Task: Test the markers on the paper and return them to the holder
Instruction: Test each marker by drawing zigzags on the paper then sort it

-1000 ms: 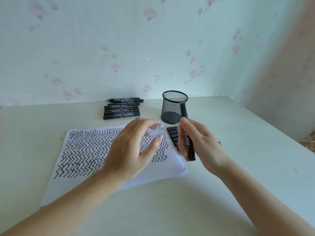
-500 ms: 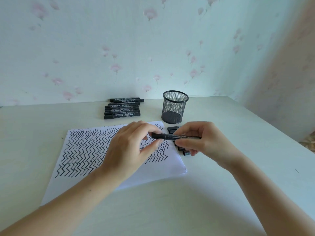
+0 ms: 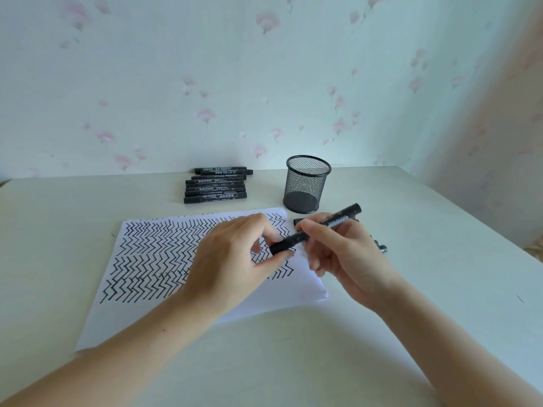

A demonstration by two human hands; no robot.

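Marker (image 3: 316, 232) held between hands, axis 8-to-2 o'clock: cap end pinched by left hand (image 3: 235, 259), barrel gripped by right hand (image 3: 338, 254); paper (image 3: 152, 259) directly beneath.

Pale wallpaper (image 3: 205, 69) with faint pink flowers – a cream table (image 3: 293, 362) against it – soft daylight

A pale, off-white table (image 3: 411, 333) stands against a flowered wall. A white sheet of paper (image 3: 152, 259), covered in rows of black zigzag lines, lies on it at the centre left. Behind the paper, seven black markers (image 3: 216, 185) lie side by side in a stack-like row. To their right a black mesh holder (image 3: 306, 185) stands upright. More markers (image 3: 382, 247) lie just right of the paper, mostly hidden.
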